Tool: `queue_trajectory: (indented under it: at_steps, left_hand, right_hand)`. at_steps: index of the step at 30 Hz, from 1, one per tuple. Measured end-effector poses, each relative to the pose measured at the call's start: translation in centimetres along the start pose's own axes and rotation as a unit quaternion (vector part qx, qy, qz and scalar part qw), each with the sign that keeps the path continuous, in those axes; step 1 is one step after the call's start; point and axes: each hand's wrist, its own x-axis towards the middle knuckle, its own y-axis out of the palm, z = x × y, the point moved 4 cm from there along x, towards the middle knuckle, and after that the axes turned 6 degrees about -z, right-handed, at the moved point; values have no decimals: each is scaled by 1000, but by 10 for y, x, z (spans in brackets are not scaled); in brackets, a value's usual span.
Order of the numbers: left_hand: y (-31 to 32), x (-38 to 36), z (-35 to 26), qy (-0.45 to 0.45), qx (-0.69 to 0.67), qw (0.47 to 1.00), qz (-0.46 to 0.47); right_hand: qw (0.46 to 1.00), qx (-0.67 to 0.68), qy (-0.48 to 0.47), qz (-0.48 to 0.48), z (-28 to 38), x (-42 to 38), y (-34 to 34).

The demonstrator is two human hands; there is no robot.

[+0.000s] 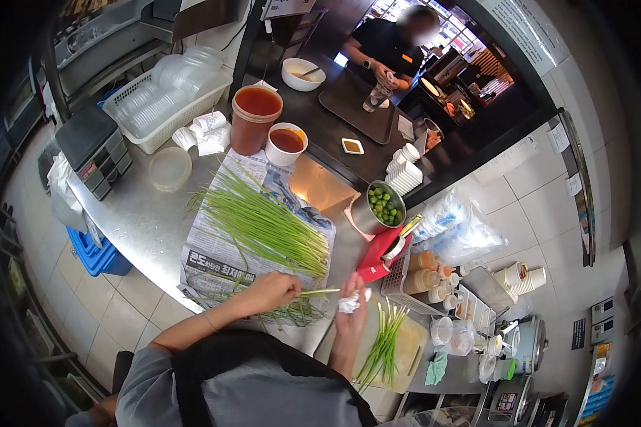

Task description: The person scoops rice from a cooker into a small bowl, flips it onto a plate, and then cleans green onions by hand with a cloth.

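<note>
My left hand (278, 290) is closed around a thin green onion stalk (320, 291), whose pale end points toward my right hand (351, 302). A crumpled white tissue (349, 304) sits in that right hand, under the fingers. Just beyond my left hand, a large bunch of green onions (267, 226) is spread on newspaper (205, 238). Loose green trimmings (292, 312) lie below my left hand, partly covered by it. Beside my right hand, a smaller bunch of green onions (384, 343) rests on a cutting board (412, 341).
Tubs of red sauce (256, 103) and a white bowl of sauce (287, 144) stand past the newspaper. A metal pot of green fruits (386, 205) and a red container (379, 257) are at right, near bottles (424, 277). Across the counter, another person (384, 53) handles a clear cup.
</note>
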Motion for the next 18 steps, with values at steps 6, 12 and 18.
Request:
queue_trajectory:
  at_steps: [6, 12, 18]
  left_hand:
    - [-33, 9, -38, 195, -113, 965, -137]
    - [-51, 35, -40, -42, -487, 871, -54]
    - [-97, 38, -26, -37, -640, 756, -131]
  right_hand:
    - [953, -262, 89, 125, -12, -46, 43]
    - [908, -274, 153, 279, -44, -67, 79]
    - [878, -355, 143, 287, -42, -63, 59]
